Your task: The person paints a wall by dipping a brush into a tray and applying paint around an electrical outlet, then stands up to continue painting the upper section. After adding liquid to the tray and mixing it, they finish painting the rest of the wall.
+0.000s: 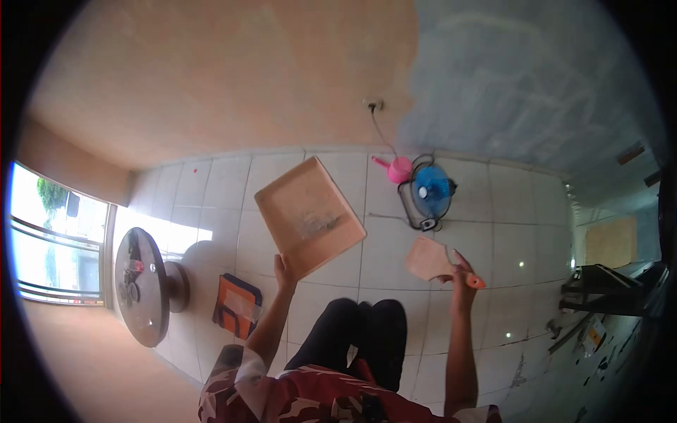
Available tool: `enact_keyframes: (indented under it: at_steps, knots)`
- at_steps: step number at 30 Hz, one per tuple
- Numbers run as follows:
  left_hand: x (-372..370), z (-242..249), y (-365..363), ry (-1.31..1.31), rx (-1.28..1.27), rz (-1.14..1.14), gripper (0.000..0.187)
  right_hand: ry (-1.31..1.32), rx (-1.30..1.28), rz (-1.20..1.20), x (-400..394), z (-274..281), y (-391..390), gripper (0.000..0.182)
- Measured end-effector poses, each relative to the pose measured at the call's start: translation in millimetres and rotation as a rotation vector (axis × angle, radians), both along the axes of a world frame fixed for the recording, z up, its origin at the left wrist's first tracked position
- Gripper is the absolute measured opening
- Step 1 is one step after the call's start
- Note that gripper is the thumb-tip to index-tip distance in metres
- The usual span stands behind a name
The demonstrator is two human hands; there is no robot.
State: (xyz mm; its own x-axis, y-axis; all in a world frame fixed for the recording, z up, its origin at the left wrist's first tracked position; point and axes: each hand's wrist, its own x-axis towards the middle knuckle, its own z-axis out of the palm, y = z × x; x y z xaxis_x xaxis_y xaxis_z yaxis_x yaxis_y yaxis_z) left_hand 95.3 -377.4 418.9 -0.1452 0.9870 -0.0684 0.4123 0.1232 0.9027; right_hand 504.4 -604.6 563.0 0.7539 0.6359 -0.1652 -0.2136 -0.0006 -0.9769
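Observation:
My left hand is closed on the near-left edge of a large peach-coloured paint tray. The tray is tilted, and grey smears show on its inside. Out to the right, my right hand is wrapped round the orange handle of a wide flat paintbrush. Its broad head is peach-coloured and points left, apart from the tray. Part of the handle is hidden by my fingers.
The wall ahead is peach on the left and grey-blue on the right. A blue fan and pink dipper are on the tiled floor. An orange-and-blue bag and round table are left; dark furniture stands right.

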Motion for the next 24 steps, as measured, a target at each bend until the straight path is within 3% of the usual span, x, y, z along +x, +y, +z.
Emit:
enact_keyframes:
  at_steps: [2, 4, 7, 11, 17, 20, 23, 24]
  knots:
    - [7.8, 67.3, -15.0, -0.053, -0.155, -0.024, 0.043, -0.065, 0.028, 0.053, -11.5, 78.9, -1.0, 0.044]
    - [24.2, 143.1, -24.9, -0.010, -0.117, -0.099, 0.044, -0.037, -0.045, 0.109, -11.4, 147.5, -4.5, 0.044]
    - [57.5, 261.6, -65.5, 0.050, -0.147, -0.205, 0.046, -0.118, 0.078, 0.139, 7.8, 227.8, -13.4, 0.041]
    - [108.4, 366.4, -102.6, -0.042, -0.231, -0.321, 0.042, 0.088, 0.161, 0.202, 40.2, 273.0, -23.7, 0.044]
    - [181.1, 422.1, -145.6, -0.249, -0.192, -0.407, 0.033, 0.294, 0.338, 0.323, 101.3, 314.0, -42.0, 0.049]
    - [206.9, 435.1, -153.7, -0.391, -0.165, -0.415, 0.028, 0.199, 0.363, 0.345, 123.2, 329.5, -42.0, 0.044]
    - [221.1, 462.6, -163.6, -0.584, -0.301, -0.471, 0.058, 0.127, 0.358, 0.380, 132.4, 346.7, -40.3, 0.042]
    - [224.7, 463.2, -163.9, -0.585, -0.294, -0.455, 0.058, 0.081, 0.343, 0.399, 137.0, 351.5, -37.4, 0.040]
